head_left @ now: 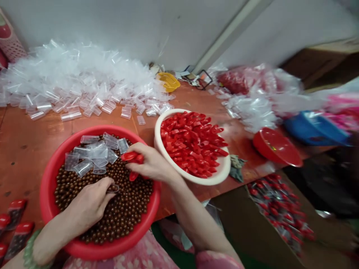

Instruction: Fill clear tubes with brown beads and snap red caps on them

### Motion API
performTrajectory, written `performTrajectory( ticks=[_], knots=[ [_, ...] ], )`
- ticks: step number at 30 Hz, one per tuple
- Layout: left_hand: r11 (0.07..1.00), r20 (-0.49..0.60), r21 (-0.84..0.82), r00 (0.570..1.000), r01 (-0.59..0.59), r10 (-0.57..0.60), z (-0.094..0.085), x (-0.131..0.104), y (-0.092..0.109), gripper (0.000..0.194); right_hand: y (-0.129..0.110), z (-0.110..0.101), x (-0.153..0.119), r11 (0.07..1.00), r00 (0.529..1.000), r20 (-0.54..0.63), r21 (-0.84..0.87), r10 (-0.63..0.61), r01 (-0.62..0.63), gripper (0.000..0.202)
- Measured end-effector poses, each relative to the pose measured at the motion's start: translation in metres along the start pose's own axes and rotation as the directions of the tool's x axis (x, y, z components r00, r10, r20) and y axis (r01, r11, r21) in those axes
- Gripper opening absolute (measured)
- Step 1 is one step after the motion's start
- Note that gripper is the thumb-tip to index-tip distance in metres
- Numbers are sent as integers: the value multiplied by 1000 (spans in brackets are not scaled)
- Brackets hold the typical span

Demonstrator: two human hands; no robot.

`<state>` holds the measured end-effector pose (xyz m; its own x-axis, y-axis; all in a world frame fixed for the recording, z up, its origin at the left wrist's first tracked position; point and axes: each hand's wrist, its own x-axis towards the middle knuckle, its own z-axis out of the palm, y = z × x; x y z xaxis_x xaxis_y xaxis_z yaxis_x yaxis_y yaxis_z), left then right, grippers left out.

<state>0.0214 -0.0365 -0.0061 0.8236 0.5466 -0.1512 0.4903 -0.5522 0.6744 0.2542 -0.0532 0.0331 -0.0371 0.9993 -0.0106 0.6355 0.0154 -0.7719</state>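
Observation:
A red basin holds small round brown balls, with several clear plastic tubes lying on top. Low over the balls, my left hand is closed around a clear plastic tube, whose open rim shows past the fingertips. My right hand is closed on several red plastic caps above the basin's right side. To its right stands a white basin full of the same red caps.
Many clear tubes are heaped along the wall. Filled red-capped tubes lie at left. Below the table edge, a cardboard box holds more red-capped pieces. A red bowl, a blue basin and a yellow basket stand farther off.

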Motion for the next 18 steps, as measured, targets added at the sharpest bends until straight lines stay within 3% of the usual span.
performTrajectory(
  ticks=[2, 4, 6, 8, 9, 10, 12, 13, 14, 16, 18],
  knots=[
    [999, -44, 12, 998, -38, 38, 2, -1, -4, 17, -2, 13, 5, 993, 995, 104, -122, 8, 4, 33],
    [997, -65, 24, 995, -69, 71, 2, -1, -6, 18, -1, 12, 4, 988, 992, 115, -144, -43, 59, 56],
    [996, -68, 34, 994, -78, 81, 2, -1, -6, 19, 4, -5, 0, 987, 995, 48, -133, -90, 96, 60],
    [996, -67, 48, 995, -76, 79, 2, -2, -6, 18, 19, -38, -3, 985, 995, -84, -171, -45, 30, 44],
    [995, -70, 55, 994, -80, 84, 2, -2, -7, 17, 31, -58, -3, 970, 976, -220, -235, 8, -61, 39],
    [994, -72, 61, 993, -87, 92, 2, -2, -7, 18, 46, -80, -3, 928, 926, -374, -326, 50, -182, 40],
    [992, -74, 69, 991, -103, 108, 3, -3, -9, 18, 83, -124, -2, 732, 755, -640, -445, 142, -515, 57],
    [992, -71, 72, 991, -106, 111, 4, -3, -9, 18, 102, -144, -2, 619, 677, -706, -441, 208, -650, 71],
    [992, -65, 75, 992, -104, 109, 5, -2, -10, 18, 121, -160, -3, 579, 643, -725, -422, 246, -698, 83],
    [993, -53, 77, 994, -93, 97, 5, -2, -9, 17, 153, -183, -6, 553, 630, -720, -411, 290, -724, 91],
    [994, -42, 75, 995, -83, 87, 4, 0, -6, 17, 176, -192, -9, 555, 659, -696, -440, 286, -706, 88]
  ],
)
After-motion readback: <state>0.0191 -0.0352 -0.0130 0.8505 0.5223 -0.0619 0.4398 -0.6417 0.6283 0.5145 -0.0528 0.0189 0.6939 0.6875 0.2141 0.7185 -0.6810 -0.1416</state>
